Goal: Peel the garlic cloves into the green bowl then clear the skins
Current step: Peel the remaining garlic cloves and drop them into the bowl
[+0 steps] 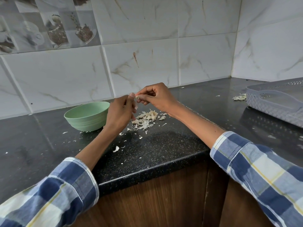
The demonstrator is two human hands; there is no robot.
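Both hands meet above the black counter (172, 145), just right of the green bowl (86, 116). My left hand (119, 112) and my right hand (155, 97) pinch a small garlic clove (137, 97) between their fingertips; most of the clove is hidden by the fingers. Below the hands lies a pile of pale garlic skins (146, 119). Loose flakes (116, 149) are scattered toward the counter's front edge. The inside of the bowl cannot be seen from here.
A grey perforated plastic tray (277, 102) stands at the right, with a small heap of skins (239, 97) beside its left end. A marble-tiled wall (147, 63) backs the counter. Wooden cabinet fronts (155, 202) run below the counter edge.
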